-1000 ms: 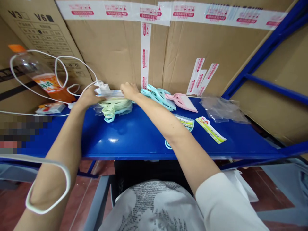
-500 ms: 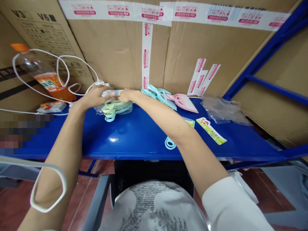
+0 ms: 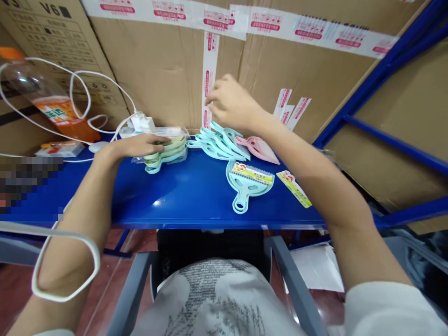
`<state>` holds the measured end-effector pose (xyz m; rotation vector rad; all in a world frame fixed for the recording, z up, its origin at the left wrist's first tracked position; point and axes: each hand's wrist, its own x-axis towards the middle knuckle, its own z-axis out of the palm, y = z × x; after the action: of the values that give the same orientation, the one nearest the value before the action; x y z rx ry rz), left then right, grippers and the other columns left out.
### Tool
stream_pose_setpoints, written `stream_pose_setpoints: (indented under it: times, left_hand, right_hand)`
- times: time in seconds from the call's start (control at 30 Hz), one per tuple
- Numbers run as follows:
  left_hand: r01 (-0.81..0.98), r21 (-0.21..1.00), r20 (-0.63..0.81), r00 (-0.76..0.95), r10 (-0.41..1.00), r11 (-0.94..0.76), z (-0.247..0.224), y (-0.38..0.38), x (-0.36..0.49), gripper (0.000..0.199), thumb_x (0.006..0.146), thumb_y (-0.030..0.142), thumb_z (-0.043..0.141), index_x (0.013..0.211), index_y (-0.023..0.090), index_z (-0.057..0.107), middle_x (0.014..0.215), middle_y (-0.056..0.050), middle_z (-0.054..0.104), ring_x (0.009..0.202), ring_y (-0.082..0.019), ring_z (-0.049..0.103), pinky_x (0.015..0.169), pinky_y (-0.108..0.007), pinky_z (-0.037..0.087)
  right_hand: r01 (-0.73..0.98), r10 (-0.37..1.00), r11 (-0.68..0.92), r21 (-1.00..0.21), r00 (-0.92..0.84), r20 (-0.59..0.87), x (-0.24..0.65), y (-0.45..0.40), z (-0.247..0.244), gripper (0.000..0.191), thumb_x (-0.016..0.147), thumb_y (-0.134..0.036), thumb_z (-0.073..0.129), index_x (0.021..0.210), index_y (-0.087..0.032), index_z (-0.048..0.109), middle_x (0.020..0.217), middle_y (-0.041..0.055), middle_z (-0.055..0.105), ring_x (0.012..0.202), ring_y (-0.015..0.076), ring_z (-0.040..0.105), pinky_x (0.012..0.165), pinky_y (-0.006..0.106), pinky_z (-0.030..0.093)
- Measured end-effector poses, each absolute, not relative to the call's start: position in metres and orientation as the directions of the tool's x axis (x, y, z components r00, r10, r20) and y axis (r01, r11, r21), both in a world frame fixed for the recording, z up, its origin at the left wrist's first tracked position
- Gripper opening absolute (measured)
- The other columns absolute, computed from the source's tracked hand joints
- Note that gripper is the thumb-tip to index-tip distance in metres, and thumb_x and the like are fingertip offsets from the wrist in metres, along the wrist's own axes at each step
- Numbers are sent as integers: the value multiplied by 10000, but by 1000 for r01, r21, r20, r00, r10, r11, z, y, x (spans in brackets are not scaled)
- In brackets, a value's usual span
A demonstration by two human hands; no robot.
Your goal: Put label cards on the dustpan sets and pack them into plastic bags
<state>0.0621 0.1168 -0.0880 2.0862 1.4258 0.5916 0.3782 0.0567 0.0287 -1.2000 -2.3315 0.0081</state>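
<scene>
My left hand lies with its fingers stretched over a stack of green and blue dustpan-shaped pieces in clear plastic. Raised in front of the cardboard, my right hand has loosely bent fingers apart and holds nothing. Below it are several light blue pieces and a pink one. Nearer the table edge lies a light blue dustpan with a printed card across it. A loose printed card rests to its right.
An orange drink bottle, a white cable and a white plug are at the left. Cardboard stands behind the blue table. A blue metal frame rises at the right.
My right hand has left the stack at the left and moved right and up. My left hand stays by the stack, its fingers now flatter. The carded dustpan is now uncovered.
</scene>
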Motion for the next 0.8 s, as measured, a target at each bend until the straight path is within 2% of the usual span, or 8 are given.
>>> stream_pose_setpoints:
  times: [0.13, 0.2, 0.27, 0.33, 0.43, 0.53, 0.63, 0.8]
  left_hand:
    - [692, 675, 49, 305, 951, -256, -87, 118, 61, 213, 787, 145, 829, 1000, 148, 841, 1283, -105, 852, 1470, -405, 645, 1349, -473, 358]
    - [657, 699, 105, 296, 949, -282, -83, 113, 58, 277, 769, 242, 925, 1021, 164, 842, 1205, -84, 867, 1457, -412, 641, 1342, -468, 361]
    - [556, 725, 292, 287, 912, -407, -77, 101, 62, 369, 801, 378, 958, 1103, 197, 847, 1174, -45, 863, 1475, -402, 612, 1350, -462, 337]
    - [418, 680, 540, 272, 797, -603, -71, 79, 78, 368, 916, 462, 877, 1211, 245, 840, 1229, -11, 841, 1485, -372, 592, 1351, -461, 321]
    - [230, 534, 722, 376, 580, -814, -72, 35, 127, 287, 1050, 458, 730, 1235, 269, 842, 1263, -42, 816, 1294, -329, 686, 1247, -510, 435]
    - [-46, 407, 589, 777, 223, -912, -89, -3, 183, 345, 1042, 448, 738, 1337, 287, 819, 1332, -108, 806, 1233, -342, 708, 1169, -572, 506]
    - [-228, 362, 467, 884, -36, -904, -113, -20, 214, 491, 1006, 496, 798, 1447, 281, 777, 1504, -158, 737, 1390, -394, 621, 1226, -616, 478]
    - [-309, 357, 498, 861, -100, -881, -131, -21, 212, 330, 1015, 444, 797, 1292, 273, 853, 1426, -157, 783, 1366, -389, 602, 1175, -615, 523]
  right_hand:
    - [866, 744, 483, -128, -329, 581, 455, -29, 49, 190, 1059, -276, 650, 1069, -217, 830, 1239, 79, 810, 1396, 345, 639, 1300, 596, 383]
    - [927, 745, 346, -149, -174, 644, 492, -61, 42, 219, 1073, -275, 625, 1114, -233, 835, 1264, 117, 820, 1268, 284, 720, 1215, 496, 489]
    - [971, 814, 122, -204, 20, 580, 527, -80, 23, 251, 1090, -307, 596, 1079, -249, 840, 1173, 154, 839, 1108, 269, 774, 1099, 459, 565]
    - [979, 898, -48, -198, 129, 421, 561, -90, -7, 200, 1044, -319, 664, 1025, -247, 850, 1068, 173, 850, 1021, 300, 799, 1023, 473, 594]
    - [975, 970, -132, -179, 165, 179, 599, -92, -55, 156, 943, -356, 750, 1026, -278, 857, 954, 119, 857, 932, 332, 819, 944, 493, 623]
    - [973, 979, -170, -154, 184, 84, 617, -88, -85, 229, 891, -421, 791, 1053, -276, 863, 924, 106, 856, 910, 349, 822, 873, 484, 632]
    - [969, 967, -194, -151, 215, 135, 621, -83, -85, 239, 934, -407, 772, 1103, -268, 866, 971, 113, 862, 939, 341, 816, 887, 471, 618]
    - [950, 903, -275, -150, 309, 299, 647, -55, -63, 187, 1002, -269, 753, 1119, -197, 881, 1074, 224, 852, 1017, 312, 798, 941, 433, 560]
